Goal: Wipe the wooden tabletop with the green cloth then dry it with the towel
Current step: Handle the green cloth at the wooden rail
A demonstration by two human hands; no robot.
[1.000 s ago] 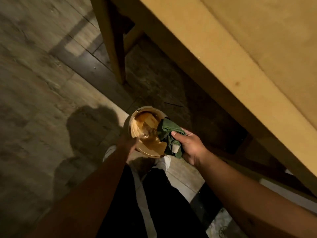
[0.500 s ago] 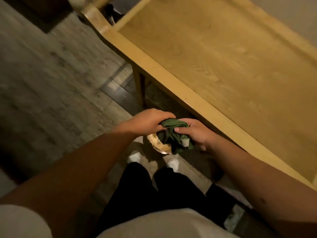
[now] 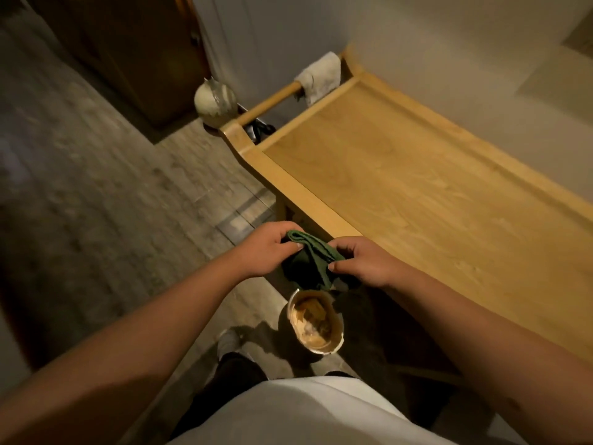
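Both hands closed on the bunched dark green cloth (image 3: 313, 263), left hand (image 3: 268, 250) pinching the upper fold, right hand (image 3: 359, 261) gripping the lower end. Held between the two, off the desk and just short of its near edge, directly above the round tan bucket (image 3: 316, 326) standing on the grey wood-look floor (image 3: 96, 194). Probably kept over the bucket so that any drips fall back in rather than onto the floor; grip at both ends suited to a wringing twist, though no twist plainly visible. Inside the bucket, a shallow pool of liquid, murky and brownish under this light, perhaps with some foam; exact contents hard to tell. Long light wooden tabletop with raised rim (image 3: 433, 200) bare, no sheen of wetness to be made out, so wiping judged not yet begun. Pale off-white towel (image 3: 319, 77) draped over the wooden rail at the far end of the desk, well apart from the hands, likely parked there within reach for the drying step. Round whitish vase-like pot (image 3: 215, 102) on the floor just beyond that end, contents hidden. Next in order, by this reading: cloth brought up onto the near edge and swept along the grain.
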